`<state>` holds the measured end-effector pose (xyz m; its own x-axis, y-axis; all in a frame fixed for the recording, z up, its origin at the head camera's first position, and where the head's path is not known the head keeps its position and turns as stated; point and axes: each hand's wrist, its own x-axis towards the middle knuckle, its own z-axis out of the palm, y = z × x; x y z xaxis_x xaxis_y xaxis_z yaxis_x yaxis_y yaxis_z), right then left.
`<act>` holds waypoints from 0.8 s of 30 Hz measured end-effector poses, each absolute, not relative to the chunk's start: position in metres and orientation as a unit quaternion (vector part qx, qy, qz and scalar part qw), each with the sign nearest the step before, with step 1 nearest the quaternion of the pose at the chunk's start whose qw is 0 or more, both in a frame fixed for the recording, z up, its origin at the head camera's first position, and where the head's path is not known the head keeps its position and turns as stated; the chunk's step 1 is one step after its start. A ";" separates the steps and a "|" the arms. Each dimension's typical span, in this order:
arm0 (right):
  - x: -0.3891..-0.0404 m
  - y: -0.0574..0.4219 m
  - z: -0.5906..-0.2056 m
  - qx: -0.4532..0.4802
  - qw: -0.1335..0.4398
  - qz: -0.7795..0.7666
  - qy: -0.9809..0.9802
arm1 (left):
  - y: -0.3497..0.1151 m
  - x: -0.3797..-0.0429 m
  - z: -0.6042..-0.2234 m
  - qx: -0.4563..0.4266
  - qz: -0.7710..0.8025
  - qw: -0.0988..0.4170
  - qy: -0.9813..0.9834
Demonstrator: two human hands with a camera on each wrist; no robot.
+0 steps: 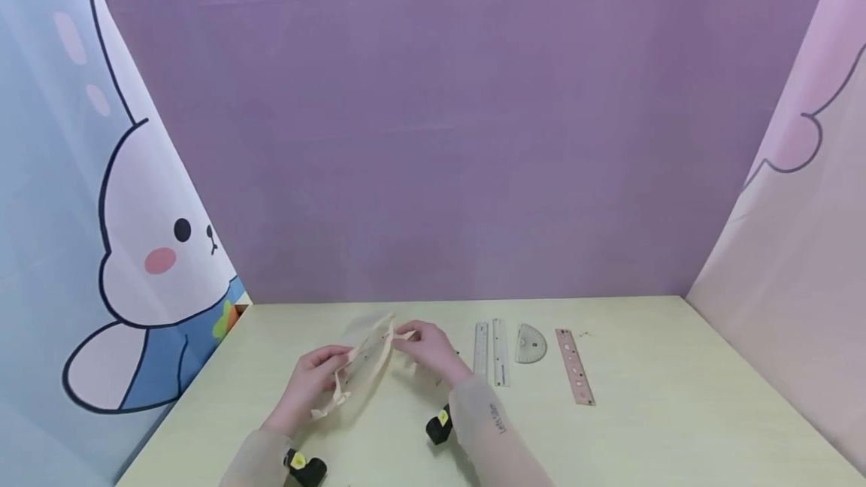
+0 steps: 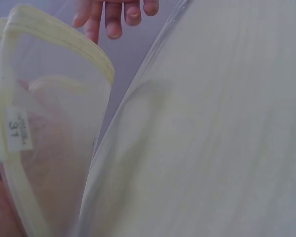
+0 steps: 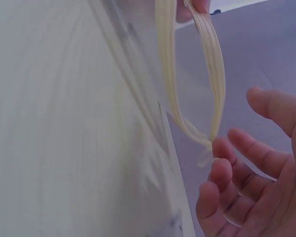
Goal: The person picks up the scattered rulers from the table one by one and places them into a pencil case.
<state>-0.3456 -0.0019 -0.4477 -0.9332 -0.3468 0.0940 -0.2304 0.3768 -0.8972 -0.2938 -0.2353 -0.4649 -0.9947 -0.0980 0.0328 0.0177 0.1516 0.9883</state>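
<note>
Right wrist view — spread right hand (image 3: 264,197) touches pouch edge (image 3: 215,74) — left hand (image 1: 314,376) grips it.

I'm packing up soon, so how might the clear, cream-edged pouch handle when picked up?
The pouch is probably floppy, since its sides bow and bend. It looks light, being mostly thin, see-through sheet. The cream edging seems thicker, so it may flex less there.

- Soft, even light is filling the head view.
- Faint shadows are lying on the table (image 1: 643,427) beside the pouch (image 1: 365,359), near six o'clock.
- Both wrist views are looking greyish and hazy.
- The label (image 2: 19,129) at nine o'clock, left wrist, is blurring.
</note>
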 end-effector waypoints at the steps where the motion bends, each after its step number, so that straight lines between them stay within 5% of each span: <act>1: -0.347 0.003 -0.447 -0.177 0.050 -0.521 0.834 | -0.236 -0.294 -0.466 0.027 -0.650 0.046 -0.758; 24: -0.355 0.072 -0.460 -0.161 0.030 -0.351 0.922 | -0.237 -0.295 -0.472 0.051 -0.664 0.049 -0.745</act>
<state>-0.3546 0.0724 -0.4600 -0.9467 -0.3171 0.0576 -0.2751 0.7020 -0.6569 -0.2951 -0.2368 -0.4724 -0.9901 -0.1406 0.0046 -0.0115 0.1135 0.9935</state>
